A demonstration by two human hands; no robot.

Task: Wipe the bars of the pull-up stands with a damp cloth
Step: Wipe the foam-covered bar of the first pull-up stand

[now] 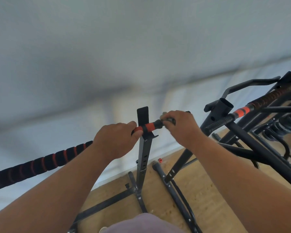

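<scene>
A horizontal bar (40, 163) with black foam and red rings runs from the lower left up to a black upright post (142, 148), where it rests in a cradle. My left hand (115, 139) grips the bar just left of the post, at its orange section (149, 126). My right hand (181, 126) holds a small dark grey cloth (169, 119) wrapped round the bar's black end, right of the post. Most of the cloth is hidden by my fingers.
A second pull-up stand (252, 115) with a black and orange bar and curved handles stands close on the right. Black base legs (175, 190) spread over the wooden floor below. A white wall (107, 47) is directly behind. A small red cap (160, 160) lies by the skirting.
</scene>
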